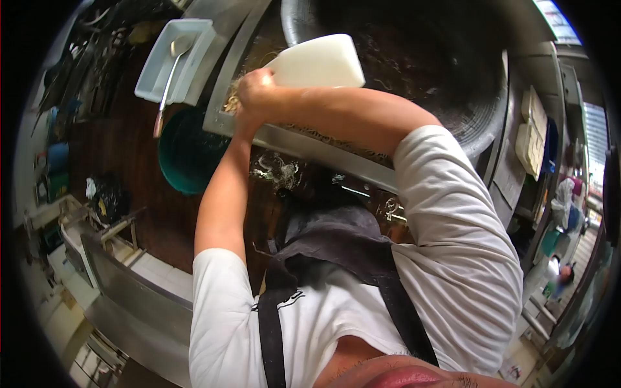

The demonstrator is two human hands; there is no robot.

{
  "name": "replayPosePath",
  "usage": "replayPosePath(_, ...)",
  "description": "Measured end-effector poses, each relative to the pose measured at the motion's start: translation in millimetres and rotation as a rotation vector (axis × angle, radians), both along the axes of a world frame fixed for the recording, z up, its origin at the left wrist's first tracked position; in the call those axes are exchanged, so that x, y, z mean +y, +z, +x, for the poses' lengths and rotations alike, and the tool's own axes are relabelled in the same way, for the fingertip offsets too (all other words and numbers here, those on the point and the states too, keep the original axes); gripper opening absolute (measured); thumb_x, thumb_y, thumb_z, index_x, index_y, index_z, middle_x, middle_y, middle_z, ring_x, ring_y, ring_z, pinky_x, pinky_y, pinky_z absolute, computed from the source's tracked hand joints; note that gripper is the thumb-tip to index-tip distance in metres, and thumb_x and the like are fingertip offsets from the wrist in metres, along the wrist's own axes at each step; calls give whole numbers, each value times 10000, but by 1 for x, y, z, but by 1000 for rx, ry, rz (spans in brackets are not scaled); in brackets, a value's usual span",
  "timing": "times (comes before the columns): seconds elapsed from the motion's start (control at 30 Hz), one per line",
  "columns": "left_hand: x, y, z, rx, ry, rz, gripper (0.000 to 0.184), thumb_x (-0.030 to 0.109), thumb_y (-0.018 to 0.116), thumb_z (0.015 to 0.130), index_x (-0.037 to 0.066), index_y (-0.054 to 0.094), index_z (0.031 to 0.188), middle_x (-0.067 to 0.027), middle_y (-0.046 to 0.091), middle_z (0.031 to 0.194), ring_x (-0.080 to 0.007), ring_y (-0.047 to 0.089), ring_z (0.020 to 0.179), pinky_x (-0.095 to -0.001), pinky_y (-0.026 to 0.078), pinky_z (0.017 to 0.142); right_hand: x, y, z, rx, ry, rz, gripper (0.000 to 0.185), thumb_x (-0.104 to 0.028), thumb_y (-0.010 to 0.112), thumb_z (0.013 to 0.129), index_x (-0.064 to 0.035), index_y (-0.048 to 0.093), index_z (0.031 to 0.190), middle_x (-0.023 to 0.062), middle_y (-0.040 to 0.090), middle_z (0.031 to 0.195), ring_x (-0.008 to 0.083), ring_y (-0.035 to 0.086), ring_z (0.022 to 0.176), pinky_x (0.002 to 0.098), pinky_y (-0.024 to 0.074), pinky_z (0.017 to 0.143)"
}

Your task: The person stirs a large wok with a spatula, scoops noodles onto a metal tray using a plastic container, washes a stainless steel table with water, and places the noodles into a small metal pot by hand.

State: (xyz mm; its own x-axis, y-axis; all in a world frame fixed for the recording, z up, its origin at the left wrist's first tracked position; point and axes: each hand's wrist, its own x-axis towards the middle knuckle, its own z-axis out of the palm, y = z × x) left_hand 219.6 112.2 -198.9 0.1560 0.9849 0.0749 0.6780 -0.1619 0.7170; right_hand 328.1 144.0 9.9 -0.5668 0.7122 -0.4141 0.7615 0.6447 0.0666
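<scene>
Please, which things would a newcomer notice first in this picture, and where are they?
Probably the white object near the top centre, bright against a large dark pan, beside the person's overlapping hands. Next, perhaps, the ladle resting in the pale tub at upper left, and the green bucket just below it.

The upper body was clothed in a white T-shirt [330, 317] with a rounded neckline and short, loose sleeves; the right sleeve [456, 207] was deeply creased from shoulder to hem, the left sleeve [223, 297] smoother. Over the shirt lay a dark apron [333, 226], its two flat black straps [272, 339] running up the chest. A small black marking [294, 299] showed beside the left strap. Forearms [223, 200] and hands [255, 85] were bare.
</scene>
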Motion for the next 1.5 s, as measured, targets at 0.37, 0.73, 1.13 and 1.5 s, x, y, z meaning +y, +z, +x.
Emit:
replayPosePath(0.37, -47, 60, 23, 683, 340, -656, 1250, 407, 905, 639, -123, 157, 1489, -386, 114, 1548, -497, 148, 1458, -469, 224, 1199, 38, 14, 177, 372, -59, 288, 186, -188, 676, 790, -132, 717, 963, 77, 713, 870, 289, 691, 796, 457, 529, 639)
replayPosePath(0.73, -50, 60, 26, 638, 340, -652, 1209, 325, 883, 676, -107, 117, 1506, -356, 53, 1571, -465, 85, 1479, -449, 185, 1214, 152, -205, 577, -204, -815, 452, 331, -200, 544, 912, -264, 648, 1219, 109, 662, 1134, 305, 625, 1089, 638, 359, 1015)
replayPosePath(1.13, -50, 60, 25, 612, 361, -643, 1231, 307, 897, 647, -93, 118, 1512, -346, 48, 1577, -465, 92, 1479, -452, 207, 1209, 166, -237, 377, 333, -291, 325, 328, -134, 595, 769, -240, 720, 1053, 38, 669, 993, 261, 584, 1088, 522, 358, 1011)
replayPosePath(1.5, -41, 62, 25, 627, 381, -744, 1281, 363, 913, 635, -85, 104, 1521, -319, 48, 1592, -443, 88, 1488, -435, 185, 1219, 106, -24, 243, 795, -507, -13, 435, -273, 715, 870, -161, 614, 1278, 146, 696, 1122, 346, 655, 1058, 410, 519, 899)
